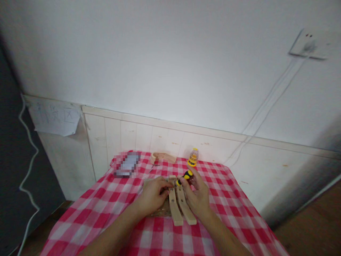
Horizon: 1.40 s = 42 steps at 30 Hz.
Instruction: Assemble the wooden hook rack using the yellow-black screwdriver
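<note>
My right hand [198, 197] is closed around a yellow-and-black screwdriver [188, 174], its tip slanting down to the left. Below it lie two curved pale wooden pieces side by side, a left one [176, 211] and a right one [187, 209], each with dark holes. My left hand [154, 195] has its fingers pinched at the far end of the left piece, close to the screwdriver tip. Whatever sits between those fingertips is too small to make out. A small wooden end [172, 177] shows just beyond. Under my left hand is a brownish, shiny sheet or bag [163, 209].
At the table's back stand a clear bottle-shaped case with yellow lid and base [193, 157] and another curved wooden piece [163, 156]. A thin metal item [154, 165] lies before it. A blurred phone-like object [129, 164] lies back left on the checked tablecloth [106, 209]. The wall is behind.
</note>
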Each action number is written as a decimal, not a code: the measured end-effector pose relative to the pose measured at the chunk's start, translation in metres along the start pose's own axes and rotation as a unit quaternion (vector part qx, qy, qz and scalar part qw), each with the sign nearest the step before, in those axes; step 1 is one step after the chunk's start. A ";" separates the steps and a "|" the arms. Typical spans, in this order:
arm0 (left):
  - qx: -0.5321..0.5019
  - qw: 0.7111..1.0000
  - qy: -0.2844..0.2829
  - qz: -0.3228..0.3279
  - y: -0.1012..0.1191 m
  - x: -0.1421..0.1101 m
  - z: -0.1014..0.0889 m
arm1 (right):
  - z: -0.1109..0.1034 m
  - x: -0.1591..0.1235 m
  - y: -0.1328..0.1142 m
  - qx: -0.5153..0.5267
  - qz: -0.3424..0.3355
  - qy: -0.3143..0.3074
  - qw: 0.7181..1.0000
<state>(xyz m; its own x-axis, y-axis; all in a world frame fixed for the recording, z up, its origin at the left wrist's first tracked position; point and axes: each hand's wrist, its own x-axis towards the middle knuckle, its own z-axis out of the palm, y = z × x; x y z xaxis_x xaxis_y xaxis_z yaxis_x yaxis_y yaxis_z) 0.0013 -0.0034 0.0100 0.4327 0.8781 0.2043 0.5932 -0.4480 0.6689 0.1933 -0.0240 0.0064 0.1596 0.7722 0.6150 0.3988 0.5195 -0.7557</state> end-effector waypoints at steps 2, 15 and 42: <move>0.000 1.000 -0.003 -0.002 0.002 0.000 -0.001 | 0.001 -0.001 0.001 0.004 -0.004 -0.008 1.000; -0.006 1.000 0.001 0.008 0.002 -0.001 -0.002 | -0.003 0.002 -0.003 -0.020 -0.037 -0.083 0.996; -0.014 1.000 0.007 0.021 -0.002 -0.001 0.001 | -0.004 0.009 -0.008 0.021 -0.041 -0.166 0.985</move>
<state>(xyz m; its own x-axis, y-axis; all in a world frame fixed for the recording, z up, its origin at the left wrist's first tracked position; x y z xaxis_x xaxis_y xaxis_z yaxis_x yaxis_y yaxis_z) 0.0002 -0.0037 0.0076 0.4475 0.8607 0.2427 0.5555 -0.4802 0.6788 0.1956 -0.0227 0.0191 -0.1775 0.8010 0.5717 0.3601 0.5935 -0.7198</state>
